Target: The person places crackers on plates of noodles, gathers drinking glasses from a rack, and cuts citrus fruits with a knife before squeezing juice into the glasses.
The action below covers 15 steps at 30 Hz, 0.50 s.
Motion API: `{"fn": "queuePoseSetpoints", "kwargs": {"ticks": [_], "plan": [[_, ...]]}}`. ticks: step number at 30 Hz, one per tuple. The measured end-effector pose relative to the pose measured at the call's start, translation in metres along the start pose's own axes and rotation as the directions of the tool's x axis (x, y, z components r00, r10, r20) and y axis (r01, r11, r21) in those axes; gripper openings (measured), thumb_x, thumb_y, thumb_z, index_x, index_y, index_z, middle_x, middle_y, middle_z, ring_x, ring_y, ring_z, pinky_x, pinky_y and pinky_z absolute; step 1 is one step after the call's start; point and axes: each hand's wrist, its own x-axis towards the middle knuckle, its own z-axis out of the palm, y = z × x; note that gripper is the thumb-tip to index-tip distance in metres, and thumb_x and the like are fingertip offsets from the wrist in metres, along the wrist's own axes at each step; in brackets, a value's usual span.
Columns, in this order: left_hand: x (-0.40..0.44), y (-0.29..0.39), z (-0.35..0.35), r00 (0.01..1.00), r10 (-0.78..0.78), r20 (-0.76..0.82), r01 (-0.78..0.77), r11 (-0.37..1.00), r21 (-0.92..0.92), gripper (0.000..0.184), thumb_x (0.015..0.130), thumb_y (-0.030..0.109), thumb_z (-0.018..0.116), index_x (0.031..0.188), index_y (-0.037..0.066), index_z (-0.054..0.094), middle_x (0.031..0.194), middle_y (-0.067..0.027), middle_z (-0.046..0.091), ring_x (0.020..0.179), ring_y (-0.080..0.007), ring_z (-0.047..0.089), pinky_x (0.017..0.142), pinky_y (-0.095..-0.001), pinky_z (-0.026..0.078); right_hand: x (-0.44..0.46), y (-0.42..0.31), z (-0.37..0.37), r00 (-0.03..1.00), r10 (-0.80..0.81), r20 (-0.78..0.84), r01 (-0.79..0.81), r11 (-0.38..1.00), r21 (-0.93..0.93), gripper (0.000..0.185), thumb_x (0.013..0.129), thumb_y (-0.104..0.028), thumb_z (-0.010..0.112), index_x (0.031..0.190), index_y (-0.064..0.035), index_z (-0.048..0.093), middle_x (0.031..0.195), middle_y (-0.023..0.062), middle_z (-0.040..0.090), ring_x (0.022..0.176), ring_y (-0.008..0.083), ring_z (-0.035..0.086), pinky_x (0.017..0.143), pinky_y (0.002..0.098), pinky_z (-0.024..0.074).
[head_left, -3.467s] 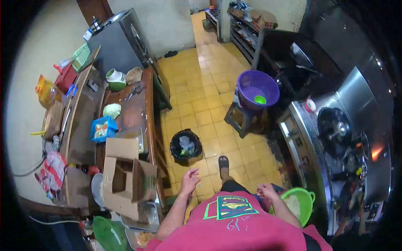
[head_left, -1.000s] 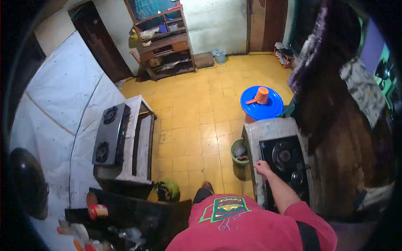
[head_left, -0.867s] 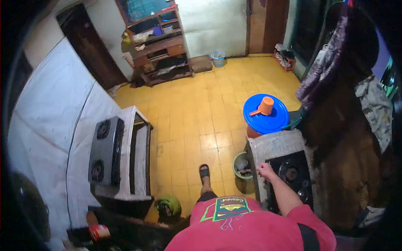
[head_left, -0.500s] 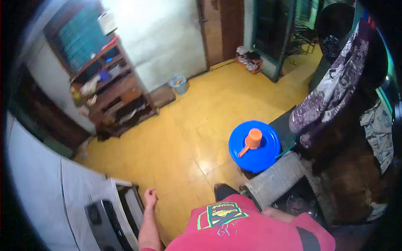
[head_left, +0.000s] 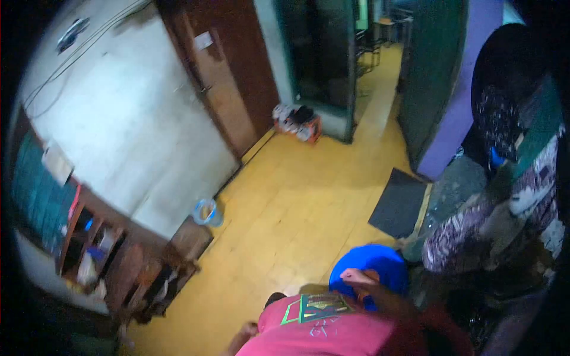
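Observation:
My right hand is raised in front of my body with its fingers curled in, and I see nothing in it. Behind it, partly covered by the hand and forearm, is an orange dipper on a round blue tub top. Whether the hand touches the dipper, I cannot tell. My left hand hangs low beside my red shirt; it is small and blurred, so its fingers do not show clearly.
A wooden shelf with clutter and a small bucket stand along the left wall. An orange crate sits near the brown door. A dark mat lies before an open doorway. Patterned cloth hangs at right.
My view has swung to the right, towards the open doorway. The right hand has risen from beside my body to in front of the blue tub. My left hand has drawn back closer to the shirt.

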Motion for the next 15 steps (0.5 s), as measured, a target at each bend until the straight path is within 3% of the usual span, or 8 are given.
{"fn": "queuePoseSetpoints", "kwargs": {"ticks": [3, 4, 5, 6, 7, 11, 14, 15], "plan": [[0.1, 0.043, -0.055, 0.927, -0.365, 0.091, 0.372, 0.858, -0.353, 0.021, 0.088, 0.017, 0.056, 0.104, 0.008, 0.064, 0.077, -0.0079, 0.066, 0.065, -0.0194, 0.06, 0.056, -0.0361, 0.051, 0.066, -0.069, -0.078, 0.905, -0.217, -0.366, 0.171, 0.973, -0.153, 0.019, 0.086, -0.02, 0.06, 0.084, -0.0017, 0.065, 0.072, 0.004, 0.063, 0.069, 0.014, 0.061, 0.064, 0.0318, 0.0498], [0.138, 0.052, -0.077, 0.916, -0.385, 0.112, 0.399, 0.846, -0.353, 0.021, 0.088, 0.019, 0.055, 0.104, 0.008, 0.063, 0.077, -0.0084, 0.066, 0.064, -0.0202, 0.061, 0.055, -0.0367, 0.052, 0.084, -0.062, -0.098, 0.859, -0.016, -0.512, -0.035, 0.995, -0.09, 0.017, 0.087, -0.018, 0.06, 0.087, -0.0006, 0.064, 0.074, 0.0069, 0.064, 0.071, 0.0147, 0.063, 0.065, 0.0318, 0.0507], [0.177, 0.058, -0.101, 0.913, -0.385, 0.136, 0.408, 0.85, -0.333, 0.022, 0.088, 0.02, 0.055, 0.104, 0.008, 0.063, 0.076, -0.009, 0.066, 0.063, -0.021, 0.061, 0.054, -0.0373, 0.052, 0.084, -0.086, -0.122, 0.827, 0.038, -0.561, -0.055, 0.998, -0.012, 0.016, 0.086, -0.016, 0.061, 0.093, -0.0019, 0.066, 0.077, 0.0071, 0.065, 0.071, 0.0146, 0.063, 0.065, 0.0321, 0.0514], [0.215, 0.063, -0.125, 0.913, -0.379, 0.155, 0.409, 0.86, -0.305, 0.023, 0.088, 0.021, 0.055, 0.104, 0.008, 0.063, 0.076, -0.0096, 0.065, 0.062, -0.0217, 0.061, 0.054, -0.0379, 0.052, 0.098, -0.068, -0.129, 0.747, 0.213, -0.63, 0.04, 0.931, 0.363, 0.016, 0.083, -0.018, 0.062, 0.085, -0.0027, 0.065, 0.068, 0.0064, 0.062, 0.063, 0.016, 0.06, 0.056, 0.0304, 0.0476], [0.255, 0.061, -0.152, 0.913, -0.373, 0.166, 0.406, 0.873, -0.27, 0.023, 0.088, 0.022, 0.055, 0.104, 0.007, 0.062, 0.075, -0.0101, 0.065, 0.062, -0.0225, 0.061, 0.053, -0.0385, 0.052, 0.103, -0.046, -0.134, 0.692, 0.335, -0.64, -0.077, 0.915, 0.396, 0.017, 0.086, -0.018, 0.06, 0.092, -0.0021, 0.064, 0.075, 0.008, 0.064, 0.068, 0.0167, 0.061, 0.061, 0.0321, 0.0497], [0.41, 0.06, -0.301, 0.927, -0.321, 0.193, 0.353, 0.921, -0.163, 0.027, 0.088, 0.028, 0.055, 0.104, 0.007, 0.061, 0.073, -0.0124, 0.065, 0.058, -0.0256, 0.062, 0.05, -0.0408, 0.053, 0.073, 0.028, -0.116, 0.488, 0.736, -0.469, -0.644, 0.667, 0.376, 0.021, 0.087, -0.018, 0.059, 0.1, -0.0019, 0.063, 0.082, 0.0097, 0.065, 0.073, 0.0187, 0.063, 0.065, 0.0344, 0.0511], [0.554, 0.131, -0.455, 0.95, -0.188, 0.25, 0.297, 0.793, -0.532, 0.021, 0.09, 0.027, 0.049, 0.09, 0.009, 0.059, 0.067, -0.0105, 0.062, 0.048, -0.0223, 0.057, 0.037, -0.039, 0.045, 0.041, 0.024, -0.087, 0.378, 0.905, -0.194, -0.782, 0.424, 0.457, 0.022, 0.085, -0.018, 0.06, 0.1, -0.0022, 0.064, 0.081, 0.01, 0.065, 0.072, 0.02, 0.062, 0.064, 0.0349, 0.0506], [0.606, 0.168, -0.491, 0.982, -0.111, 0.15, 0.151, 0.946, -0.286, 0.021, 0.09, 0.027, 0.048, 0.088, 0.01, 0.059, 0.066, -0.0097, 0.061, 0.047, -0.0206, 0.056, 0.036, -0.0368, 0.043, 0.04, 0.015, -0.088, 0.356, 0.926, -0.13, -0.773, 0.369, 0.516, 0.023, 0.084, -0.019, 0.06, 0.1, -0.0023, 0.064, 0.081, 0.0101, 0.065, 0.072, 0.0204, 0.062, 0.063, 0.0351, 0.0504]]}}
